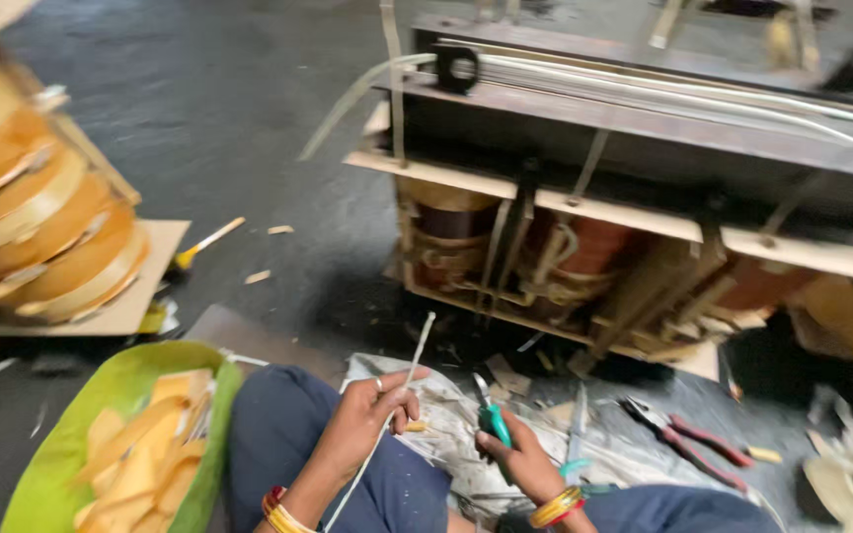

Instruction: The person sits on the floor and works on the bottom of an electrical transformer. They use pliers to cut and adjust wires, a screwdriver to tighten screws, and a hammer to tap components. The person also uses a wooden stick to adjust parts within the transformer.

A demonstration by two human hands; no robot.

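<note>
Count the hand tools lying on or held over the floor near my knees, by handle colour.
Teal handle: 2, the cutter in the right hand and the knife on the cloth.
Red handle: 1, the pliers.
Yellow handle: 1, the brush.
Total: 4

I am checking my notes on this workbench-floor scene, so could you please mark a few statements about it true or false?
1. The left hand pinches a thin white strip. True.
2. The right hand holds a hammer. False: it grips teal-handled cutters.
3. The red-handled pliers lie on the floor, untouched. True.
4. The green plastic tub holds water. False: it holds tan paper scraps.
</note>
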